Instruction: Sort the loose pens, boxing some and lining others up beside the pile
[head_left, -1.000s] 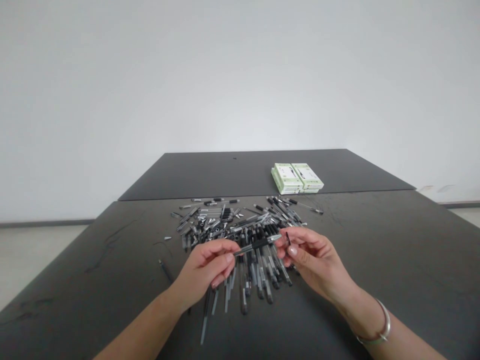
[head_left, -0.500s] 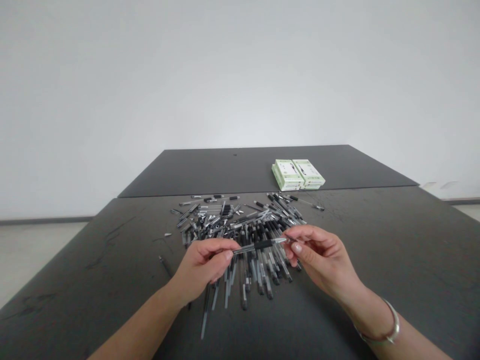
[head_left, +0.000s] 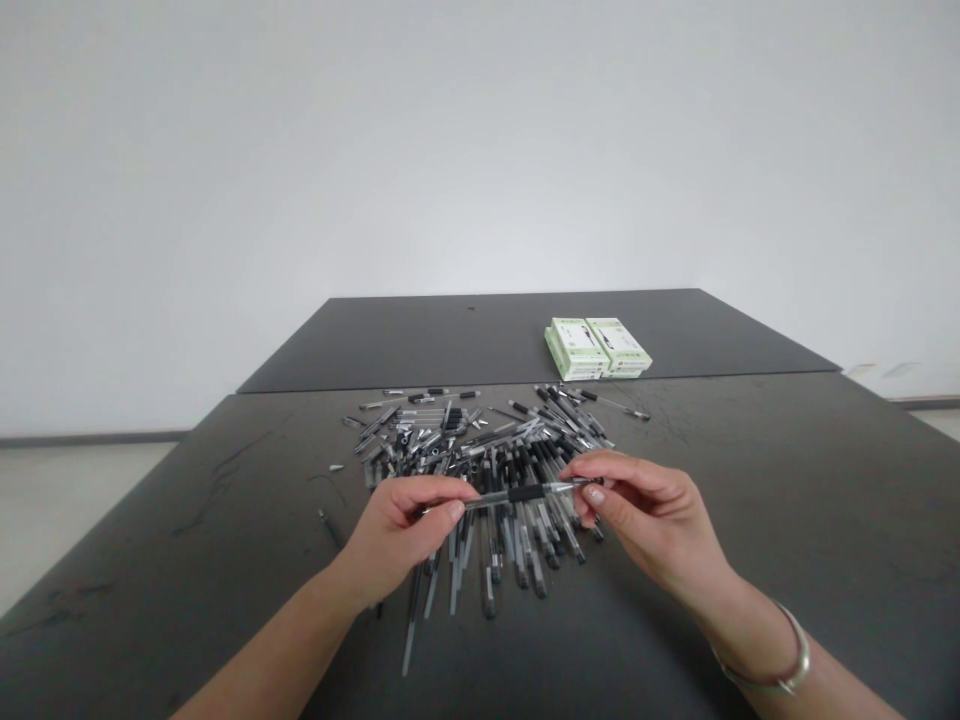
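Note:
A gel pen (head_left: 525,493) with a clear barrel and black grip lies level between my two hands, above a spread of pens. My left hand (head_left: 412,525) is closed round its rear end, thumb and forefinger pinching the barrel. At the pointed silver tip, my right hand (head_left: 637,510) pinches a small dark piece that looks like a pen cap; the fingers partly hide it. The tip meets this piece, but how far it goes in I cannot tell. Beneath the hands lies the pile of pens (head_left: 525,545), many with clear barrels and black grips.
Two stacks of green and white boxes (head_left: 596,350) stand at the back right of the dark table (head_left: 750,520). Loose pen parts (head_left: 427,440) are scattered behind my hands. A small silver tip (head_left: 335,468) and a dark pen (head_left: 328,528) lie to the left.
My right hand's fingers and the small dark piece have come into line with the pen's tip. The left hand keeps its hold, almost unmoved.

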